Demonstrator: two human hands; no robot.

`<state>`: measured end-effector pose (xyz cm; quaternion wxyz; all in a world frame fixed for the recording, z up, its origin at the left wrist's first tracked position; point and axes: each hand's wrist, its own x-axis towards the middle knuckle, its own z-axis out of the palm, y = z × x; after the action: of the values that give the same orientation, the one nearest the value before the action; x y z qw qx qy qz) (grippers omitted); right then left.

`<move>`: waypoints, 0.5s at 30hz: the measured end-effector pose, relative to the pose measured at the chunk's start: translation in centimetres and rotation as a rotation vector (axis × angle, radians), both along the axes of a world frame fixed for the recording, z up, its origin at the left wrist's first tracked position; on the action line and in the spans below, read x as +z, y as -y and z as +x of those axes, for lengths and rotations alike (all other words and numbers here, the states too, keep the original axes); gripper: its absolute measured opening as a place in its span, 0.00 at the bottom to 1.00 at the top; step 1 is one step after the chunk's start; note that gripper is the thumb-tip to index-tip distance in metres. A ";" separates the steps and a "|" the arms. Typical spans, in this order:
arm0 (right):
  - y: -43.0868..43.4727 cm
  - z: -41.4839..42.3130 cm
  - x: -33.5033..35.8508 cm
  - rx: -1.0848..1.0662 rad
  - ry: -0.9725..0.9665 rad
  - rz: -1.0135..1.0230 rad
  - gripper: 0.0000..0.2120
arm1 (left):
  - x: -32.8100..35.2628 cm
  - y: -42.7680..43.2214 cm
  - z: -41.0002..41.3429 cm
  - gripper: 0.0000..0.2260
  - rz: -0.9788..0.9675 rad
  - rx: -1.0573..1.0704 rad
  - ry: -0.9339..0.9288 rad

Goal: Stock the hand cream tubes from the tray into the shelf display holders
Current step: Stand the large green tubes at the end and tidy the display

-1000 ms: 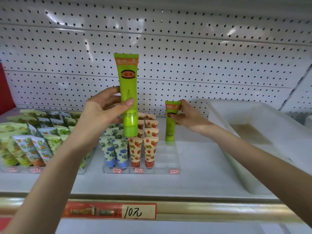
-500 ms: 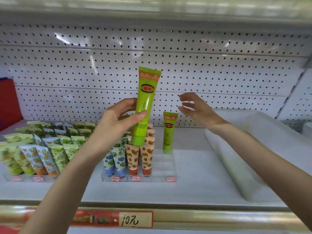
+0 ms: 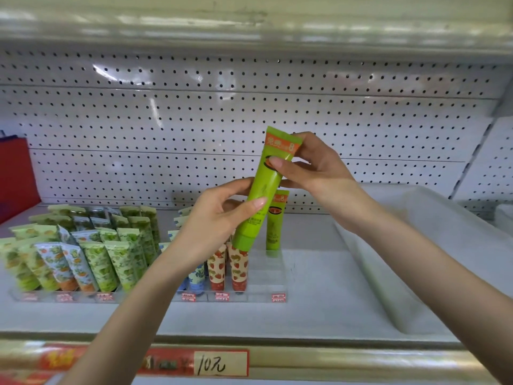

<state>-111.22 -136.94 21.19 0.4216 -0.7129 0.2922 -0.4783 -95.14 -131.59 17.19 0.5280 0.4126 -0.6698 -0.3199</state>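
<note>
Shelf [image 3: 319, 309]: tray [image 3: 433, 245] at right edge, holder [image 3: 266, 276] mid-shelf near front edge. We count 2 green tubes: standing tube [image 3: 274, 226] upright in holder's right column, back slot; held tube [image 3: 266, 184] above holder, long axis tilted, cap down-left, crimp up-right. Our left hand [image 3: 219, 218] grips its lower body, right hand [image 3: 319, 168] pinches crimp end. Free slots just below; left hand nearer, we judge.

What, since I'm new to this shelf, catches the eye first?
A bright green tube, tilted at centre, gripped by both hands: left hand low, right hand near its top. Just behind, a second green tube stands upright in the clear holder, with patterned tubes crowding the left.
</note>
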 end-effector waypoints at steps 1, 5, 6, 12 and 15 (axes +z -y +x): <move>-0.1 0.0 -0.1 -0.005 0.009 0.003 0.08 | -0.1 0.1 0.0 0.11 -0.004 0.009 0.015; -0.1 0.0 -0.6 0.021 0.070 0.034 0.07 | -0.8 0.3 0.2 0.12 -0.039 0.123 0.139; 0.1 0.0 -0.8 0.020 0.078 0.040 0.07 | -0.9 0.3 0.4 0.14 -0.058 0.173 0.210; 1.5 -0.7 -2.3 -0.083 0.074 0.081 0.08 | -2.0 0.0 3.2 0.31 -0.112 0.461 0.836; 2.1 -1.2 -2.8 -0.135 0.078 0.093 0.08 | -2.7 -0.2 4.4 0.36 -0.054 0.512 1.015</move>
<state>-112.39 -139.07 18.37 0.4322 -0.6518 0.3449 -0.5190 -90.78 -131.42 14.50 0.2112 0.6501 -0.7261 0.0740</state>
